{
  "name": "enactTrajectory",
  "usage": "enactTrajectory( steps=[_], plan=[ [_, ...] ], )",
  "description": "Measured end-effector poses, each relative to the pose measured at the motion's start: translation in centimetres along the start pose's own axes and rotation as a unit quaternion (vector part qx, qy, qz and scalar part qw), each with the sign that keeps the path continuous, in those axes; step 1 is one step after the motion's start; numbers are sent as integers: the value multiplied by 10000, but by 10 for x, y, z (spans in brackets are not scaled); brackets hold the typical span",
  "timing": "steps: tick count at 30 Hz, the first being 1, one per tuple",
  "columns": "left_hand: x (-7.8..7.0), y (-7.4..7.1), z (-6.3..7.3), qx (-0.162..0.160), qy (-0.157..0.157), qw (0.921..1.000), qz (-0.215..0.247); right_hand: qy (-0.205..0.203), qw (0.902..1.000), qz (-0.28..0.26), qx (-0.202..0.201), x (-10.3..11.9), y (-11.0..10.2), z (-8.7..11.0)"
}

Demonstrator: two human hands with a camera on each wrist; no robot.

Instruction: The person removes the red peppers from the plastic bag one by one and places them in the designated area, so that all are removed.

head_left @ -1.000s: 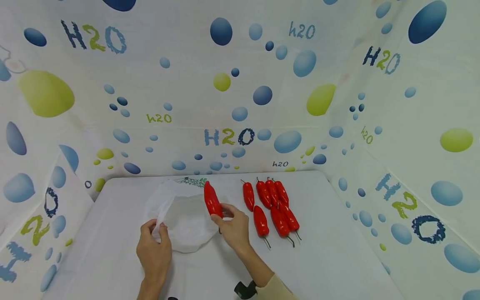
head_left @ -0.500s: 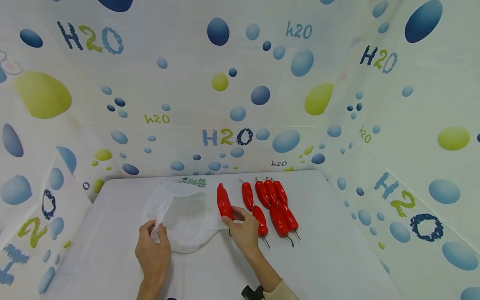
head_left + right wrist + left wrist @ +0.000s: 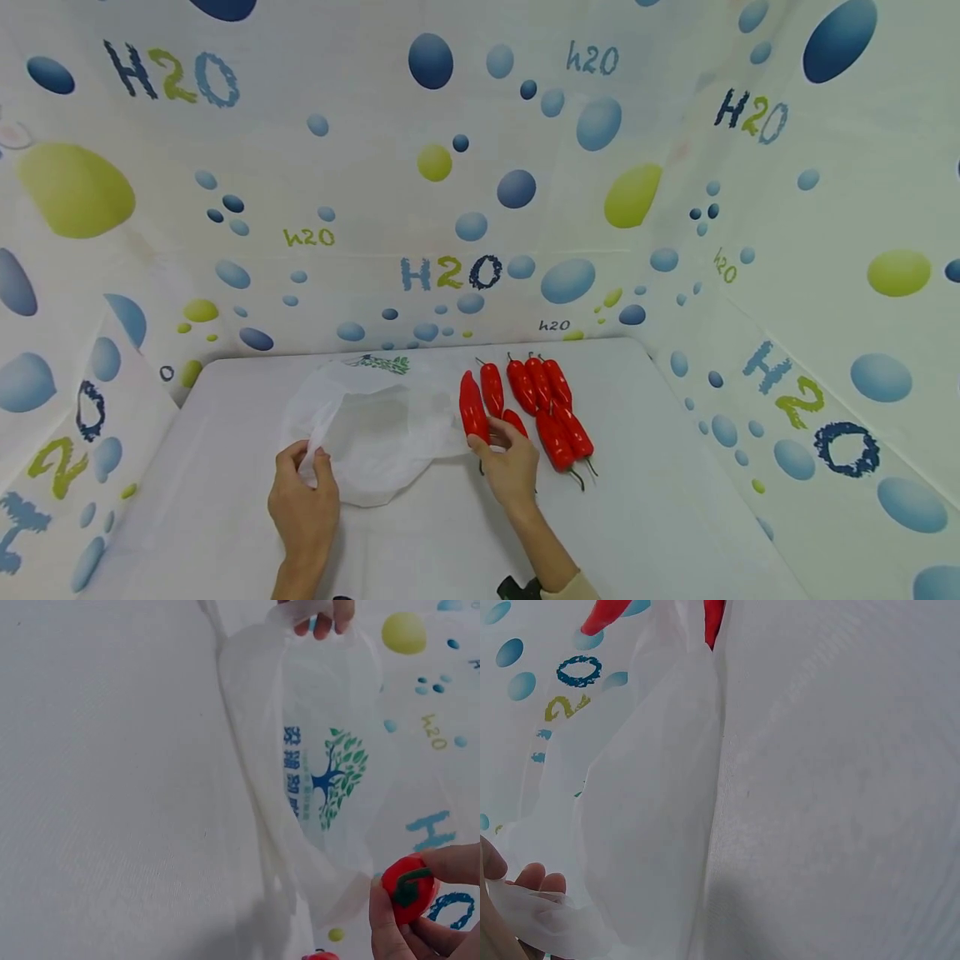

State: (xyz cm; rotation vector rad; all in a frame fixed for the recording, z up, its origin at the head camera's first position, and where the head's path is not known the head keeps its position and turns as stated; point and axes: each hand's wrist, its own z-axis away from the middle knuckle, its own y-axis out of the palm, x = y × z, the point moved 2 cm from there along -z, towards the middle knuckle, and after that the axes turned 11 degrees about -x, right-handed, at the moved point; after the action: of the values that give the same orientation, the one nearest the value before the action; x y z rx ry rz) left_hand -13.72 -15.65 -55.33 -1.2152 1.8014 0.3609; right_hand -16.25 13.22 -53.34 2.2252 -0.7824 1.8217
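Note:
A white plastic bag (image 3: pixel 375 483) lies on the table with its mouth held wide; a tree print (image 3: pixel 341 776) shows on it in the right wrist view. My left hand (image 3: pixel 303 504) pinches the bag's left edge between thumb and fingers. Just right of the bag, my right hand (image 3: pixel 512 471) grips a red chili pepper (image 3: pixel 472 404) near its stem end, tip pointing up and away. Its green stem (image 3: pixel 411 885) faces the right wrist camera. Behind that hand, another red pepper (image 3: pixel 515 422) is partly hidden.
Several more red peppers lie grouped on the right, among them a single one (image 3: pixel 491 388) and a front pair (image 3: pixel 555 442). The white-covered table (image 3: pixel 660 517) ends at a patterned backdrop (image 3: pixel 360 167). A dark device (image 3: pixel 517 587) sits at my right wrist.
My right hand has carried the held pepper rightward, from over the bag's mouth to beside the other peppers. My left hand keeps its grip on the bag's edge.

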Motion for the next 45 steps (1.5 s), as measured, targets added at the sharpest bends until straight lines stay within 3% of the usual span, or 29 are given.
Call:
enactTrajectory(
  steps=[10,19,27,36,45],
  plan=[
    [0,0,-1,-11,-13,10000,5,414,9984,351,-126,-22,-13,-1],
    [0,0,-1,-1,22,10000,33,166,9967,727,-325,-29,-23,3],
    [0,1,0,-19,30,10000,33,-424,9833,1641,-663,-31,-32,11],
    [-1,1,-1,35,-25,9999,106,-199,9739,2134,-740,-27,-39,14],
    [0,3,1,93,-109,9998,111,-197,9677,2360,-867,-44,-44,8]
  ],
)
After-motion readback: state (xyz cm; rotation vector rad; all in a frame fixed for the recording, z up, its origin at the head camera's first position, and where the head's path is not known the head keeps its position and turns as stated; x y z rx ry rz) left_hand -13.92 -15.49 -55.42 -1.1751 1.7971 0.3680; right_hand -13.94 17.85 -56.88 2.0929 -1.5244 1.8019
